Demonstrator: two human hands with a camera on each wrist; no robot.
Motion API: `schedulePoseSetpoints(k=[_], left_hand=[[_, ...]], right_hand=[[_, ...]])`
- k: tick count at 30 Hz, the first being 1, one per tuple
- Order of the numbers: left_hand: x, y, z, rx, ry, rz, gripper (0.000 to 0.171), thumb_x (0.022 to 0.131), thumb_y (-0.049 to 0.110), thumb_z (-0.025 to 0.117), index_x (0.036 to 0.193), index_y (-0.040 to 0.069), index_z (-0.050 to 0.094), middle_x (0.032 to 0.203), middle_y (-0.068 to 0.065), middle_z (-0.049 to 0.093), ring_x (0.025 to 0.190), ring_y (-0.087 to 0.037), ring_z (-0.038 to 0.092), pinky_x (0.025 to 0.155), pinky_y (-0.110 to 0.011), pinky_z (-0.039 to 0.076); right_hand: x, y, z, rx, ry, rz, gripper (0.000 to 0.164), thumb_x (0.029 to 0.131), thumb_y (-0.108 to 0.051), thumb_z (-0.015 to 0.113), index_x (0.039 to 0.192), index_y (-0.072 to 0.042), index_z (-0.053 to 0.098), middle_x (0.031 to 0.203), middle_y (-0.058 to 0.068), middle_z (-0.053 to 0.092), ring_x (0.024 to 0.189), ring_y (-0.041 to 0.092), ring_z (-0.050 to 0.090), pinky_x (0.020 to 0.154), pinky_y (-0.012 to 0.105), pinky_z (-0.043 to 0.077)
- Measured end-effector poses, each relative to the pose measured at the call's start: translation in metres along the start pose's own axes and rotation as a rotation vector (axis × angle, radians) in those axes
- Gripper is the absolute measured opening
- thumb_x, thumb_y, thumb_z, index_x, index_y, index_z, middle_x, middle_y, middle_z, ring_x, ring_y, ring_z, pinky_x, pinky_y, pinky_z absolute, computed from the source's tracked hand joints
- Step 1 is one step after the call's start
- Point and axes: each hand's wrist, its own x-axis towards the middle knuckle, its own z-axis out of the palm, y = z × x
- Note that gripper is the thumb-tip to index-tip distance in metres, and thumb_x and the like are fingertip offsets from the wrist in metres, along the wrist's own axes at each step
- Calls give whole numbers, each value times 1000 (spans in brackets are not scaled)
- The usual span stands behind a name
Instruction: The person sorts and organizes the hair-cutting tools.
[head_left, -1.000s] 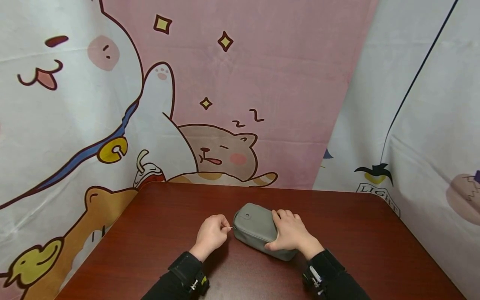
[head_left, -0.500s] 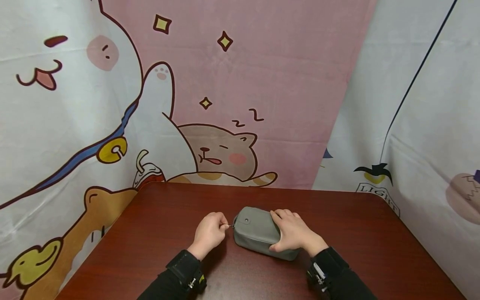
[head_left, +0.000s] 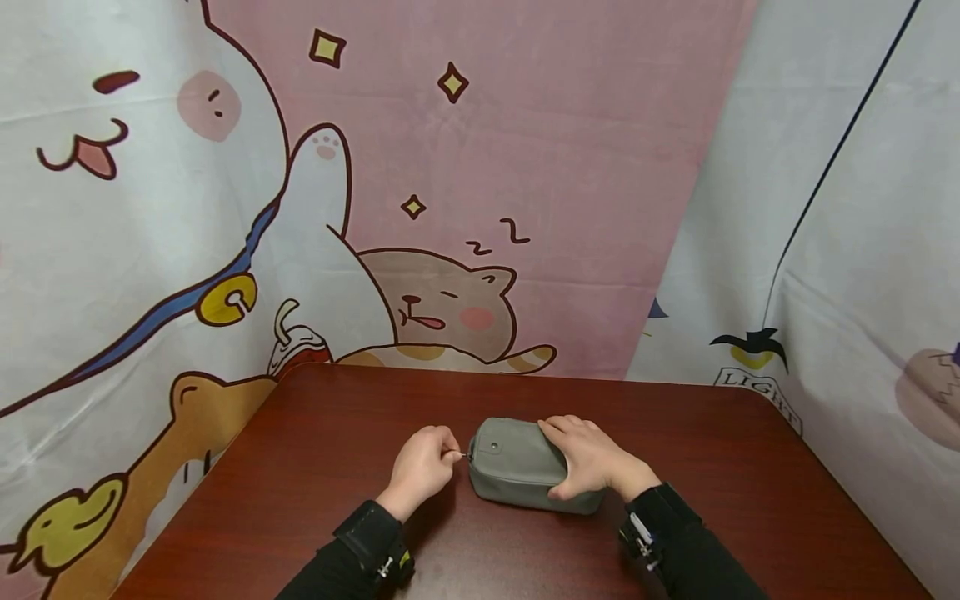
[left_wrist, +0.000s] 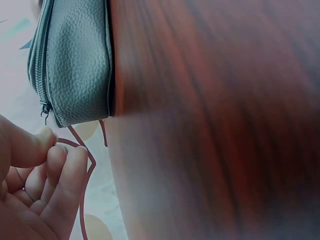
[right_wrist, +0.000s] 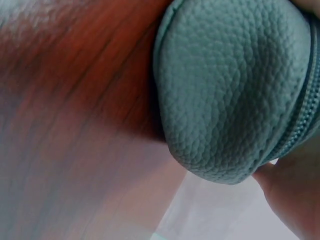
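Observation:
A grey-green pebbled leather zip pouch (head_left: 510, 467) lies on the brown table. At its left end, my left hand (head_left: 422, 468) pinches the zipper pull between thumb and forefinger. The left wrist view shows the dark zipper slider (left_wrist: 45, 107) at the pouch's end, its small pull (left_wrist: 46, 120) reaching to the fingertips. My right hand (head_left: 594, 460) grips the pouch from above near its right end, thumb on the near side and fingers over the far side. In the right wrist view the zipper teeth (right_wrist: 304, 112) run meshed along the edge; the fingers are mostly out of view.
The brown wooden table (head_left: 360, 417) extends around the pouch on every side. A cloth backdrop (head_left: 570, 167) with cartoon animals hangs behind the table's far edge and along its sides.
The pouch has turned slightly, its right end swinging away from me and its left end a little nearer. My right hand has shifted slightly right with it; the left still pinches the pull.

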Motion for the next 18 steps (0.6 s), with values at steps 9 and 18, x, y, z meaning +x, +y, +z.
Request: schedulePoseSetpoints(k=[9,18], left_hand=[[-1,0,-1,-19,-29,-7,19,86,8,74,76,18,62,73,8,54,67,-10,51,60,-27,43],[-1,-1,-3,-30,-45,-6,20,86,7,74,74,16,62,73,8,54,66,-9,48,59,-27,42]], right_hand=[[-1,-9,-8,29,-66,52,112,63,-61,82,147,3,42,143,19,45,130,37,42,105,58,33],[14,-46,-1,-24,-4,123,125,61,-76,76,144,11,40,149,29,38,139,43,34,111,62,22]])
